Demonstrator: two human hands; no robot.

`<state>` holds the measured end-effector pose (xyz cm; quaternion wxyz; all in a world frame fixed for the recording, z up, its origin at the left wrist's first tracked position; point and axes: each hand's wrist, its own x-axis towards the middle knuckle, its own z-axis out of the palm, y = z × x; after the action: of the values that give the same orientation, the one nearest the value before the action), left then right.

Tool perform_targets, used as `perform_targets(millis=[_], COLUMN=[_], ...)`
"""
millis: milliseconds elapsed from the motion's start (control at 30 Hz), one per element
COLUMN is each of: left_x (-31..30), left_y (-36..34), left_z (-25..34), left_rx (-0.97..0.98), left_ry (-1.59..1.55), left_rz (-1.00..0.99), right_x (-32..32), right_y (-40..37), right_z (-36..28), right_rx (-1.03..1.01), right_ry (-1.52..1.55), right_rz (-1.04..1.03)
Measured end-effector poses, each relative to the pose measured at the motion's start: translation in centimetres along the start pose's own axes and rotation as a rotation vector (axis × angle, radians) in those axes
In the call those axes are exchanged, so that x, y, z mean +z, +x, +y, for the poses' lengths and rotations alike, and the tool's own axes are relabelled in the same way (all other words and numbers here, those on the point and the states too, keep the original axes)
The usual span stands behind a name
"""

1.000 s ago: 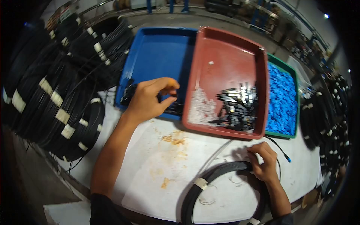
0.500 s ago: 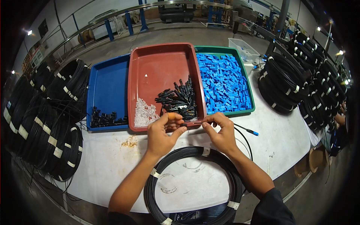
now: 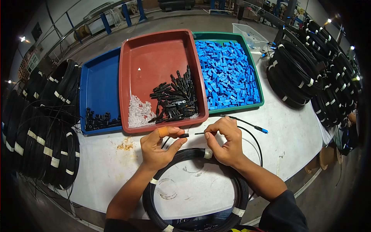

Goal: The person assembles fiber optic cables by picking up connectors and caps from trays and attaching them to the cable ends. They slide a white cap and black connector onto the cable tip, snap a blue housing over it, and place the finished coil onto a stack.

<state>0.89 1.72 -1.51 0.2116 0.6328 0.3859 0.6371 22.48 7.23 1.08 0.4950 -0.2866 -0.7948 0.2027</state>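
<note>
My left hand [image 3: 157, 149], with orange tape around a finger, pinches a small black cylindrical piece [image 3: 184, 135] between thumb and fingertips. Facing it, my right hand [image 3: 225, 140] grips a thin black cable [image 3: 199, 133], its end pointing at the piece with a small gap between. Below both hands lies a coil of black cable [image 3: 242, 189] bound with white tape, partly over the table's front edge. To the right of my right hand, a cable end with a blue-tipped connector [image 3: 264, 130] rests on the table.
Behind my hands stand a blue tray [image 3: 101, 73] with small black parts, a red tray [image 3: 154, 50] with black connector parts and clear pieces, and a green tray [image 3: 259, 98] full of blue clips. Taped cable coils [image 3: 46, 150] crowd the left; more coils [image 3: 295, 73] stand right.
My hands have come nearer to me, away from the red tray's front edge. The black piece and the cable end now show clearly between them. The camera view has tilted down slightly.
</note>
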Motion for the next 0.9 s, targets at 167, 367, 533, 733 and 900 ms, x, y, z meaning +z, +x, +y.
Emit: perform_targets(millis=[167, 367, 533, 733, 900], left_x=[0.16, -0.31, -0.36, -0.39, -0.05], left_y=[0.11, -0.12, -0.15, -0.05, 0.02], left_z=[0.17, -0.04, -0.14, 0.03, -0.16], left_rx=[0.013, 0.05, 0.043, 0.039, 0.02], left_ry=[-0.006, 0.063, 0.068, 0.07, 0.088], left_rz=[-0.004, -0.104, -0.126, -0.134, -0.03], right_x=[0.13, 0.15, 0.02, -0.07, -0.01], right_y=[0.05, -0.02, 0.02, -0.16, -0.17], right_z=[0.07, 0.02, -0.27, -0.52, -0.72], right_rx=[-0.014, -0.018, -0.031, -0.085, -0.15], right_ry=[0.018, 0.004, -0.023, -0.078, -0.136], right_rz=[-0.012, -0.032, -0.05, -0.06, -0.05])
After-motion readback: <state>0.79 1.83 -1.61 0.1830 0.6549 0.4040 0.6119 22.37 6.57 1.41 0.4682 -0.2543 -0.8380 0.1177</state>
